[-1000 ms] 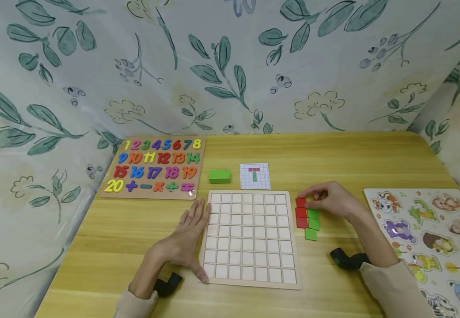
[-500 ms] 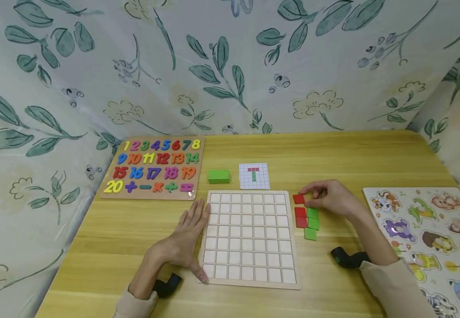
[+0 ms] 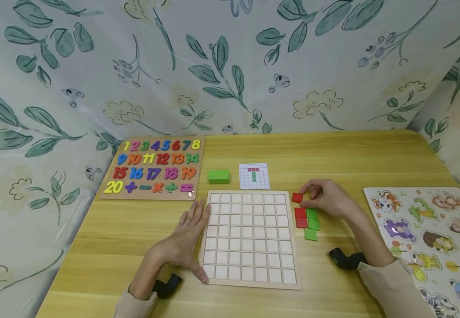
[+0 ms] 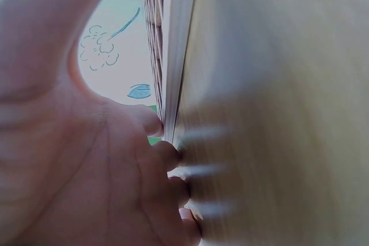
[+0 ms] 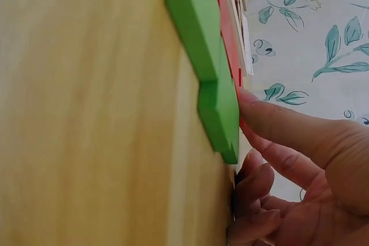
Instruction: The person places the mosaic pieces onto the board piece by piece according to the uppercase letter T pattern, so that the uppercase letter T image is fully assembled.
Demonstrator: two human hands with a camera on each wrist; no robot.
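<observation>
My left hand (image 3: 184, 240) lies with spread fingers along the left edge of a wooden grid board (image 3: 249, 285); its thumb is on the board's near left corner. In the left wrist view the fingertips rest by the board's side (image 4: 179, 44). Right of the board's far corner, my right hand (image 3: 327, 198) pinches a small red square tile (image 3: 297, 197) between thumb and index finger. Two more red tiles (image 3: 301, 218) lie just nearer, beside several green tiles (image 3: 311, 224). In the right wrist view, the green tiles (image 5: 196, 27) partly hide the red ones.
Beyond the board are a green block (image 3: 218, 177) and a paper card (image 3: 254, 176) printed with a red and green T. A number puzzle (image 3: 198, 165) stands at the back left, an animal puzzle board (image 3: 408, 194) at the right. Patterned cloth (image 3: 230, 66) rises behind the table.
My right hand has moved slightly left, sliding the far red tile away from the other tiles toward the board's corner. My left hand has stayed in place.
</observation>
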